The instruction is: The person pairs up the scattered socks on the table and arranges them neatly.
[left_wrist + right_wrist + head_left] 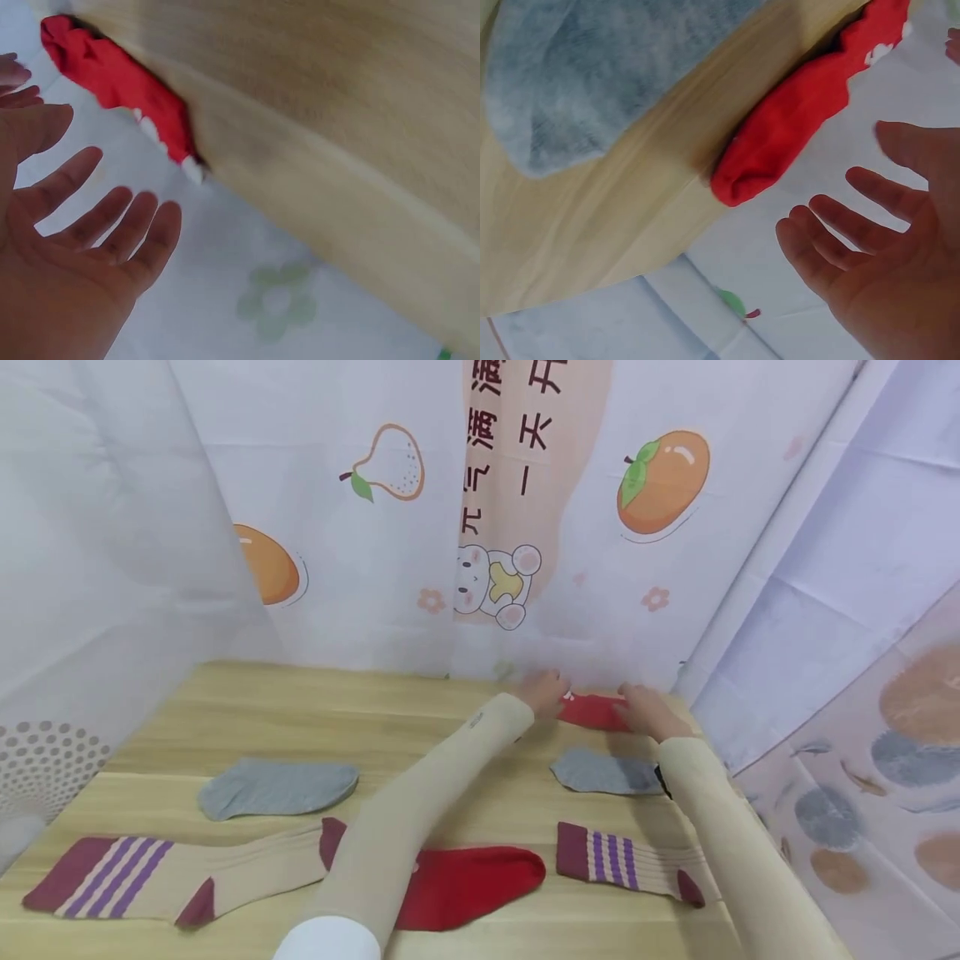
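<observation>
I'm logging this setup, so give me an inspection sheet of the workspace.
Surface: wood-grain table.
Job's things: far red sock at the back edge; near red sock, partly hidden; left grey sock; right grey sock; left striped sock; right striped sock.
Clutter: nothing seen.
Grip: left hand and right hand near opposite ends of the far red sock, neither holding it.
Cables: nothing seen.
Surroundings: printed fabric behind and on both sides.

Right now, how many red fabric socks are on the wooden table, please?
2: one red fabric sock at the near middle, partly behind the cream left sleeve; another red sock at the far edge, between the left hand and right hand.
</observation>
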The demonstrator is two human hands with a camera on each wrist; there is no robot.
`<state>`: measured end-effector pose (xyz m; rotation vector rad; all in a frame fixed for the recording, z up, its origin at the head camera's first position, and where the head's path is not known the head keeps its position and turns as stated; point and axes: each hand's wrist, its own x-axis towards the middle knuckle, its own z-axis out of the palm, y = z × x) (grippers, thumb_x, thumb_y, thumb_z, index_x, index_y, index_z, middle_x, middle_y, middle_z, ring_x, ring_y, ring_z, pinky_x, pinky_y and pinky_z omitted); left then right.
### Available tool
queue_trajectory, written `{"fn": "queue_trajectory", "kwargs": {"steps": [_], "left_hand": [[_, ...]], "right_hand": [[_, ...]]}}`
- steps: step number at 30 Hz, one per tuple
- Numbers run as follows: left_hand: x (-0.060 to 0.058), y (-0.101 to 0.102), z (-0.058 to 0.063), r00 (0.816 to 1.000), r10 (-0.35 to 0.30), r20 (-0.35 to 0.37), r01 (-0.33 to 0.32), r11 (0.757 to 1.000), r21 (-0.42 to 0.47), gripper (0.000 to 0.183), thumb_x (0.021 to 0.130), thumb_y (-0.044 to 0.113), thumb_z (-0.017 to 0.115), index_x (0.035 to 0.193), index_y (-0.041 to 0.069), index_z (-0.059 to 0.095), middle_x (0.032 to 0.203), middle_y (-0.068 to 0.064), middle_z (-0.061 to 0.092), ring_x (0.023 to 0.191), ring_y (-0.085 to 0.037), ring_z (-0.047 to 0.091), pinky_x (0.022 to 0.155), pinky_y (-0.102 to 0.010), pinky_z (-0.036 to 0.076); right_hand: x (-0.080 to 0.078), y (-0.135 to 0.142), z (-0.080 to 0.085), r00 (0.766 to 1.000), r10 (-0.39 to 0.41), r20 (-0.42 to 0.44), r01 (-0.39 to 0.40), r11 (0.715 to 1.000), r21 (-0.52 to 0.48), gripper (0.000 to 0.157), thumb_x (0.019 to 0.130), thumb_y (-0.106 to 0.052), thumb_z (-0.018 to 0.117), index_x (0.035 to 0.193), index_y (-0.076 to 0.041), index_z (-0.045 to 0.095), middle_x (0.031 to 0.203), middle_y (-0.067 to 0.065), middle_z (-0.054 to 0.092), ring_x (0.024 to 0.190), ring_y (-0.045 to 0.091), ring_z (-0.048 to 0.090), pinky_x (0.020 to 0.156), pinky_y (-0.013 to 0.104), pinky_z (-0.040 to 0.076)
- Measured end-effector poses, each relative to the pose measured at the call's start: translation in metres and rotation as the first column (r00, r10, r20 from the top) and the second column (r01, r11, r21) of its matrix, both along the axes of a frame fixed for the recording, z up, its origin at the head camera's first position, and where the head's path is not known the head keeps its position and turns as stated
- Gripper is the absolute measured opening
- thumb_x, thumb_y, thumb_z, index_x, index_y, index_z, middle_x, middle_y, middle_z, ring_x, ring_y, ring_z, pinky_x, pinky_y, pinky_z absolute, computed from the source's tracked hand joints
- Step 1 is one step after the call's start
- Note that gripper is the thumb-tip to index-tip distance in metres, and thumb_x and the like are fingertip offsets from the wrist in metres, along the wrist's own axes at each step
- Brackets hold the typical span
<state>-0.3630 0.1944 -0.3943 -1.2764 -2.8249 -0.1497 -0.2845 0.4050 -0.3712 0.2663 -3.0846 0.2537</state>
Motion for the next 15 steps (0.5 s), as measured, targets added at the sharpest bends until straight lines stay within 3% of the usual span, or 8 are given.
{"fn": "queue_trajectory", "kwargs": {"steps": [7,12,15], "left_hand": [[-0.018,0.021,-0.030,0.998,0.048,-0.050,-0.048,0.999,-0.003,0.023,0.091,0.019,0.068,0.113,0.015,0.063,0.104,0.000,0.063,0.098,-0.016,0.060,0.086,-0.028,0.050],[-0.020,0.020,-0.025,0.997,0.076,-0.033,-0.079,0.993,-0.091,0.019,0.095,0.020,0.062,0.113,0.015,0.066,0.104,-0.001,0.067,0.096,-0.017,0.063,0.084,-0.029,0.052],[-0.018,0.020,-0.021,0.996,0.069,-0.051,-0.075,0.987,-0.140,0.018,0.097,0.020,0.060,0.113,0.017,0.069,0.106,0.001,0.070,0.098,-0.016,0.065,0.083,-0.030,0.052]], "right_hand": [[0.000,0.000,-0.020,0.998,-0.053,0.023,0.054,0.998,-0.042,0.027,0.101,-0.015,0.055,0.104,0.012,0.059,0.091,0.025,0.064,0.089,0.042,0.062,0.083,0.057,0.049],[-0.001,-0.002,-0.024,0.996,-0.035,0.083,0.037,0.999,-0.028,0.030,0.103,-0.016,0.049,0.107,0.011,0.061,0.101,0.027,0.065,0.099,0.045,0.062,0.091,0.057,0.047],[0.001,0.000,-0.021,0.994,-0.024,0.110,0.023,1.000,0.014,0.027,0.102,-0.014,0.047,0.098,0.008,0.064,0.097,0.026,0.066,0.097,0.043,0.063,0.090,0.056,0.048]]}}
